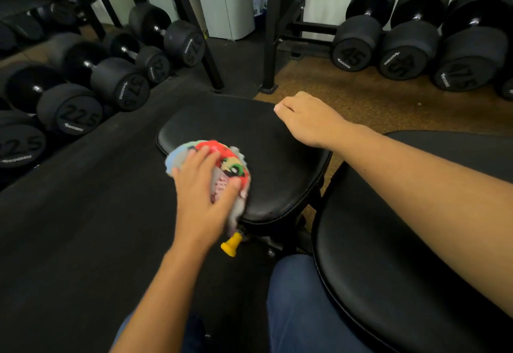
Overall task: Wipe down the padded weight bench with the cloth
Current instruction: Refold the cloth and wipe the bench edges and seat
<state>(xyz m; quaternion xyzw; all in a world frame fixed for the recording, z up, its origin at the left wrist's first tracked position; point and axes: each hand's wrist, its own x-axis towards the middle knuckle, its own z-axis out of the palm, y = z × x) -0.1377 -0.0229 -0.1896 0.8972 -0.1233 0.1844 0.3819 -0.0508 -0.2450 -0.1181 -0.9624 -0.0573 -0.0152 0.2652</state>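
Two pads, dumbbells around, blurred cloth

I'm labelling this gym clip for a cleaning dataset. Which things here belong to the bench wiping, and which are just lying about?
Part of the job:
colourful cloth, pressed under the left hand
seat pad, being wiped
right hand, curled at the seat pad's far edge
back pad

Just lying about:
dumbbells on the floor
dumbbell rack
yellow knob under the seat
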